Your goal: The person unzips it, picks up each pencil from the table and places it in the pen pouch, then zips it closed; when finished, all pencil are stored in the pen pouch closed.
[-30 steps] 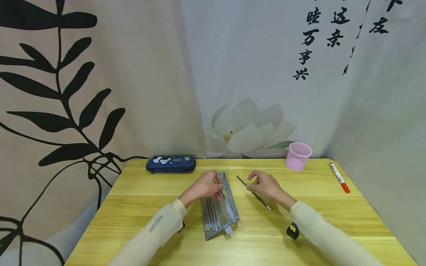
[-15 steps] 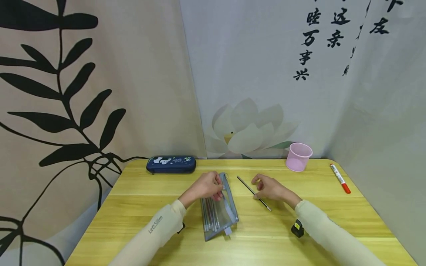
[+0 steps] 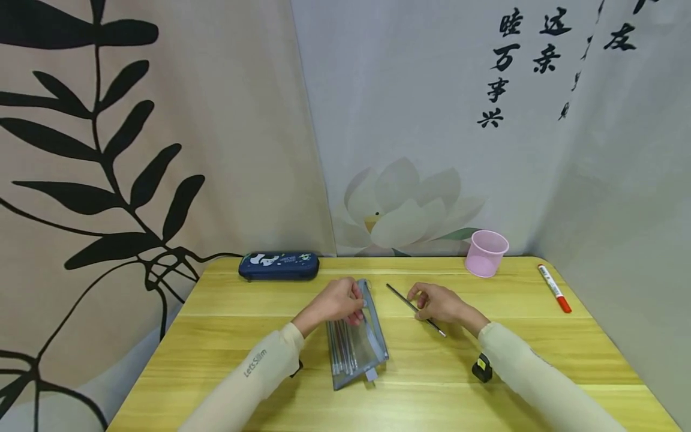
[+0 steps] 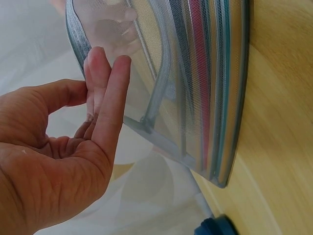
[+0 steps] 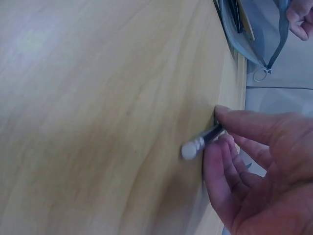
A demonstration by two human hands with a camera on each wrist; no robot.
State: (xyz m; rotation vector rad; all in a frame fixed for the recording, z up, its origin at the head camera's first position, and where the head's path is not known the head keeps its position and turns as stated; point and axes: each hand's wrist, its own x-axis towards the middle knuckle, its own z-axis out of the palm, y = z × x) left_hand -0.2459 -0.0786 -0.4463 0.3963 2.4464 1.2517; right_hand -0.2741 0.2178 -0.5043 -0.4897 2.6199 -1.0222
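Observation:
My left hand (image 3: 341,301) pinches the edge of a grey mesh pencil pouch (image 3: 381,337), which stands tilted on the table with its mouth gaping. Several pencils (image 4: 199,88) show through the mesh, some reddish, some teal. To the right of the pouch, my right hand (image 3: 441,303) holds a dark pencil (image 3: 400,295) between thumb and fingers. In the right wrist view its white eraser end (image 5: 189,150) sticks out from the fingertips, just above the tabletop. The pencil's other end is hidden by the hand in that view.
On the wooden table (image 3: 270,384), a navy pencil case (image 3: 278,267) lies at the back left. A pink cup (image 3: 486,254) stands at the back right. Near the right edge lies a white marker with a red cap (image 3: 554,289). Printed curtains hang behind.
My right hand has moved right along the pencil, toward its eraser end. That end has since shifted slightly right and up in the head view. The left hand and pouch have stayed put.

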